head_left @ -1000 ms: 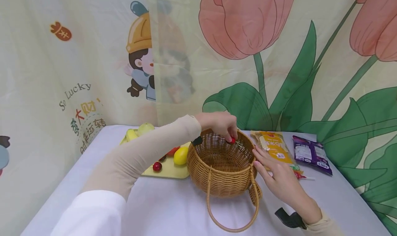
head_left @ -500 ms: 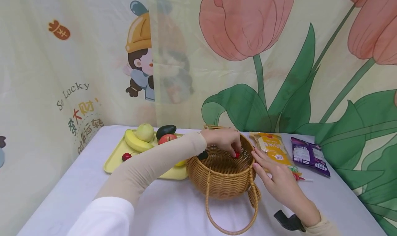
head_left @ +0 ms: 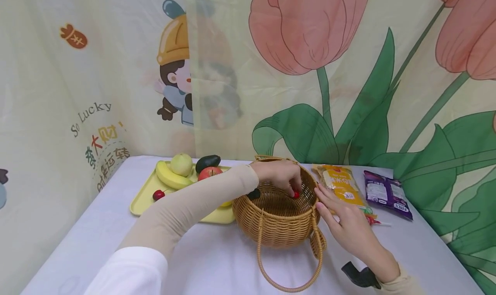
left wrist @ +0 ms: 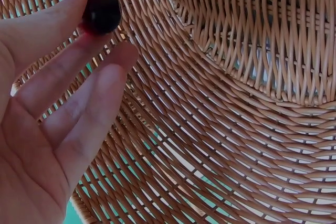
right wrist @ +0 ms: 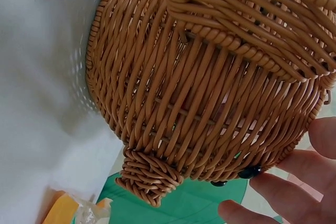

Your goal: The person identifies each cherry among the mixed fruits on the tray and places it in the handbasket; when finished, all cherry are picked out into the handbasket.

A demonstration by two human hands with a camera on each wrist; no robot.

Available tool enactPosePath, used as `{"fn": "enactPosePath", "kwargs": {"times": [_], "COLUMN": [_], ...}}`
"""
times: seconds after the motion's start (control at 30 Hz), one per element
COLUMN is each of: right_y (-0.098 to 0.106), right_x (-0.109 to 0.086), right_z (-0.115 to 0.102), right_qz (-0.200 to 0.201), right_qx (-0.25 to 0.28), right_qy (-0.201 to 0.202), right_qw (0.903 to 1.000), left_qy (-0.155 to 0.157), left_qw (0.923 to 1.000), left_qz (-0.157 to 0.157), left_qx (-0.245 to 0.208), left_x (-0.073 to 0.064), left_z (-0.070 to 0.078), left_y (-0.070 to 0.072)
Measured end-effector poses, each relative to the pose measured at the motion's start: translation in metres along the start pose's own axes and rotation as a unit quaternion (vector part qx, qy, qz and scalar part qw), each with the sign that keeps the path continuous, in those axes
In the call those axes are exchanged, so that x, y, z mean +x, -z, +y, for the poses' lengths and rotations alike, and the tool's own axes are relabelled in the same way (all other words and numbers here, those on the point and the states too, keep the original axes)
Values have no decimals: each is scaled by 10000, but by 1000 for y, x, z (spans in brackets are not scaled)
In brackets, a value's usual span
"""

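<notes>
inside the wicker basket [head_left: 279,232] on the tabletop [head_left: 209,260], the left hand [head_left: 280,175] pinches a red cherry [left wrist: 101,10] in its fingers; the right hand [head_left: 346,222] rests loosely extended fingers against the basket's side near the rim

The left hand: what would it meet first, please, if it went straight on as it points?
Probably the wicker basket from inside, with the pinched cherry touching first; whether wall or bottom is unclear.
</notes>
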State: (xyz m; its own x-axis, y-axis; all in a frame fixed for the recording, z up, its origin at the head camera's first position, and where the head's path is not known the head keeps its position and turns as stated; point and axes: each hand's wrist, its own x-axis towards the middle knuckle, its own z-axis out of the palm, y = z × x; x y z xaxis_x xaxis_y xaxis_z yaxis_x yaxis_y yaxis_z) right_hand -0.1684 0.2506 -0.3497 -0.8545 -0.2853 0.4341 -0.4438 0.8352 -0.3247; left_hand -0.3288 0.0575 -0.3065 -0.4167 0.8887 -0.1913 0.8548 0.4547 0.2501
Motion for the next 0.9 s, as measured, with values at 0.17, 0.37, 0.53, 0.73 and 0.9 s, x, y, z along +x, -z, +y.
{"fn": "enactPosePath", "kwargs": {"times": [0.17,0.37,0.53,0.73,0.9], "right_y": [-1,0,1,0,0], "right_x": [0,0,0,0,0], "right_z": [1,1,1,2,2], "right_qz": [32,65,23,-15,-85], "right_qx": [0,-14,-1,15,2], "right_qy": [28,32,-22,-30,-80], "right_qw": [10000,10000,10000,10000,9999], "left_qy": [193,125,78,84,71], "left_qw": [9998,9999,10000,9998,9999], "left_qz": [-27,33,22,-42,-24], "left_qx": [-54,-36,42,159,-75], "left_x": [-1,-3,-2,-1,-5], "left_z": [1,4,4,7,10], "left_y": [1,3,3,5,17]}}
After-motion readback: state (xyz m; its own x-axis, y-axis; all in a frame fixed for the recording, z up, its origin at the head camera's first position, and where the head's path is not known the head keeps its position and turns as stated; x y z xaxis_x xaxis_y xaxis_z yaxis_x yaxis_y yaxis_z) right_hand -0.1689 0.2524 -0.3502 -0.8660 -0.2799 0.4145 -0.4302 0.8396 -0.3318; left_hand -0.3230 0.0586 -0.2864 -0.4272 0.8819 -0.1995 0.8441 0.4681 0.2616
